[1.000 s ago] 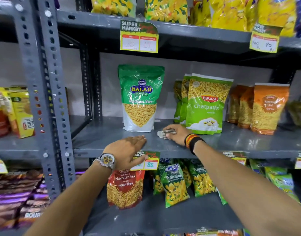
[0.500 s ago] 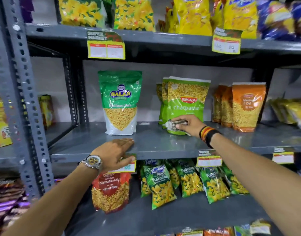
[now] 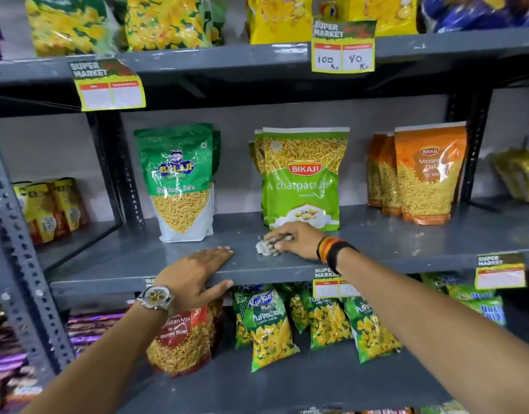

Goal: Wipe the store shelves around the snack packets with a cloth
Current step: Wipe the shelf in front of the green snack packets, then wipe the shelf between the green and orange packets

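A grey metal shelf [image 3: 406, 243] carries upright snack packets: a dark green Balaji sev packet [image 3: 179, 183], light green Bikaji packets [image 3: 305, 180] and orange Bikaji packets [image 3: 427, 174]. My right hand [image 3: 296, 239] presses a small striped whitish cloth [image 3: 267, 245] flat on the shelf, just in front of the light green packets. My left hand [image 3: 197, 274], with a watch on the wrist, lies flat on the shelf's front edge, thumb under the lip, fingers spread.
The shelf above [image 3: 227, 59] holds yellow packets and price tags [image 3: 344, 46]. The shelf below holds Kurkure packets [image 3: 269, 327] and a red mix packet [image 3: 185, 339]. A perforated upright [image 3: 15, 234] stands left, with more packets [image 3: 51, 207] beyond it.
My right hand slid the cloth from against the light green packet back toward the shelf's front and left. The view shifted rightward. My left hand stays on the edge.
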